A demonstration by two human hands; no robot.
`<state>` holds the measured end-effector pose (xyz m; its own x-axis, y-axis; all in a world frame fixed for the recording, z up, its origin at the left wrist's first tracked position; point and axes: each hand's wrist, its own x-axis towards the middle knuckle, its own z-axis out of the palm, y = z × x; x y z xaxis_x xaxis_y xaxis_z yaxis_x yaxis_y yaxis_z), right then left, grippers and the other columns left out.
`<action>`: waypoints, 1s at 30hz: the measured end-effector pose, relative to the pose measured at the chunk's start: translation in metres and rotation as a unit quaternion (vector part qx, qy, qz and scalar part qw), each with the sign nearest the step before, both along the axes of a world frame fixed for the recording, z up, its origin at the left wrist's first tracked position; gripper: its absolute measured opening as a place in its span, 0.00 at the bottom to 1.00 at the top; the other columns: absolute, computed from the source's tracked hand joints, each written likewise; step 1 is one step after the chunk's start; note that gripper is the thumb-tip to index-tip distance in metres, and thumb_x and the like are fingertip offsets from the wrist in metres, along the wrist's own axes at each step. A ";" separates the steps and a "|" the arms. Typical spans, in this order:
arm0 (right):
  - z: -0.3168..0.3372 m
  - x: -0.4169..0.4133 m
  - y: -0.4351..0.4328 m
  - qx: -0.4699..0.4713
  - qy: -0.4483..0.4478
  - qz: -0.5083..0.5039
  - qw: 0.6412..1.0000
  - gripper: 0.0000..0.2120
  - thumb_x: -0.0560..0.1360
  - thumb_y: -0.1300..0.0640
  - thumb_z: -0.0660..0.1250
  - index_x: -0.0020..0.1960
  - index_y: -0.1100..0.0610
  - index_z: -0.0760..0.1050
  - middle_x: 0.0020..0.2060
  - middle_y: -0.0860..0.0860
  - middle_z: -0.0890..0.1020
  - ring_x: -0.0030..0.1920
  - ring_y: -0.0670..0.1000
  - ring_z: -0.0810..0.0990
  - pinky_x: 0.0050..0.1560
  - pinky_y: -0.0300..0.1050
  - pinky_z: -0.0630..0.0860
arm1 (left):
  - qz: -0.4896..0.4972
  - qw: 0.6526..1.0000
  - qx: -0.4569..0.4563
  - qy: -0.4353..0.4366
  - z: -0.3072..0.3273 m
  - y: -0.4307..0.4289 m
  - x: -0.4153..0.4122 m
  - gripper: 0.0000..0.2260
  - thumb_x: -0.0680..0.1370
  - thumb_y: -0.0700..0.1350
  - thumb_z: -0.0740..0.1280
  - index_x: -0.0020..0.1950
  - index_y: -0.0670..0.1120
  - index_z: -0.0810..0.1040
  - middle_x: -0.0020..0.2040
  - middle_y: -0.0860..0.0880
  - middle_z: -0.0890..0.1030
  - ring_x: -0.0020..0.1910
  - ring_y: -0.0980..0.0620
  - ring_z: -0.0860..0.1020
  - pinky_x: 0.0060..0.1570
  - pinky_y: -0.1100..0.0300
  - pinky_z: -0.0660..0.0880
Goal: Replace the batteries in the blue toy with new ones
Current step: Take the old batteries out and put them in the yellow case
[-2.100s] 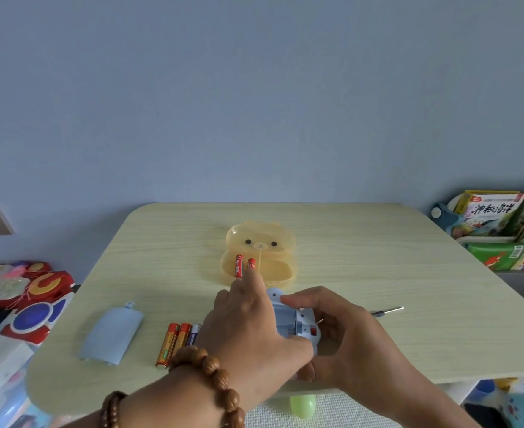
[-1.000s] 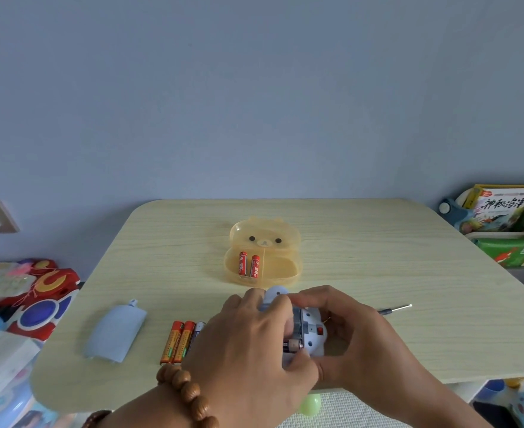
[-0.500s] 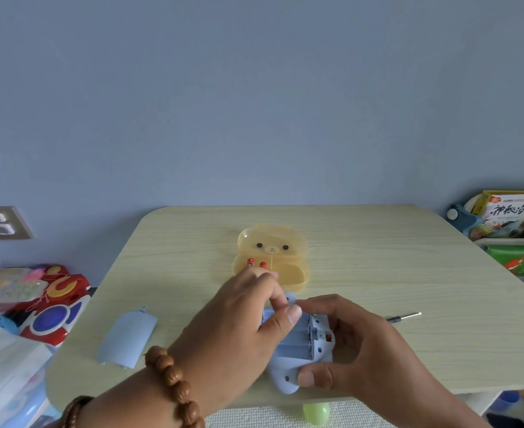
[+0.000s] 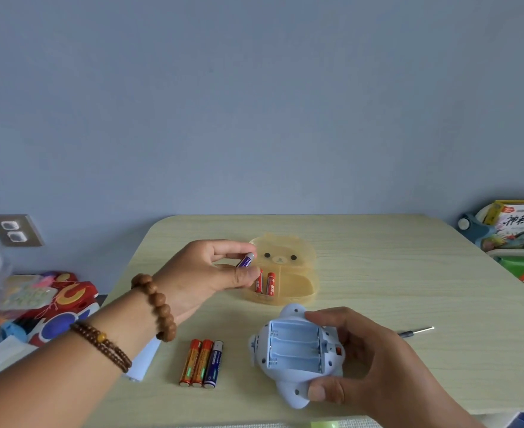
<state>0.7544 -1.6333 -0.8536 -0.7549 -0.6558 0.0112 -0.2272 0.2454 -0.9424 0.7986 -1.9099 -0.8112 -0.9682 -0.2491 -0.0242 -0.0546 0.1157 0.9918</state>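
The blue toy lies on its back near the table's front edge, its battery bay open and empty. My right hand grips the toy from the right side. My left hand pinches a purple battery between thumb and fingers, held just above the left part of the yellow bear-shaped box. Two red batteries lie inside that box. Three batteries, two orange and one dark blue, lie side by side on the table left of the toy.
The blue battery cover lies at the front left, partly hidden by my left forearm. A small screwdriver lies right of my right hand. Toys are piled at the left of the table, books stand at the right.
My left hand left the toy's bay with a purple battery and moved up and back over the bear box. The bay now shows empty. The right hand still holds the toy.
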 end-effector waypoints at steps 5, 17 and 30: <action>0.002 0.001 -0.001 0.006 0.004 -0.002 1.000 0.37 0.52 0.46 0.88 0.59 0.37 0.81 0.49 0.56 0.86 0.51 0.62 0.85 0.58 0.61 0.82 | -0.023 0.973 -0.229 -0.017 0.009 -0.013 -0.004 0.23 0.68 0.43 0.81 0.61 0.55 0.81 0.52 0.53 0.86 0.47 0.57 0.85 0.53 0.59 0.82; 0.002 0.001 -0.001 0.011 -0.001 0.002 1.000 0.35 0.52 0.50 0.89 0.57 0.37 0.82 0.49 0.53 0.88 0.51 0.60 0.87 0.57 0.59 0.84 | -0.037 0.888 -0.457 -0.029 0.003 -0.016 -0.025 0.29 0.61 0.59 0.82 0.61 0.60 0.80 0.50 0.63 0.82 0.47 0.65 0.79 0.49 0.63 0.77; 0.000 0.002 -0.001 -0.013 -0.010 -0.001 1.000 0.39 0.49 0.40 0.88 0.60 0.39 0.82 0.50 0.54 0.87 0.51 0.60 0.86 0.57 0.61 0.84 | -0.052 0.886 -0.461 -0.005 0.017 -0.018 -0.006 0.27 0.65 0.55 0.81 0.61 0.63 0.77 0.47 0.67 0.77 0.44 0.73 0.77 0.41 0.68 0.72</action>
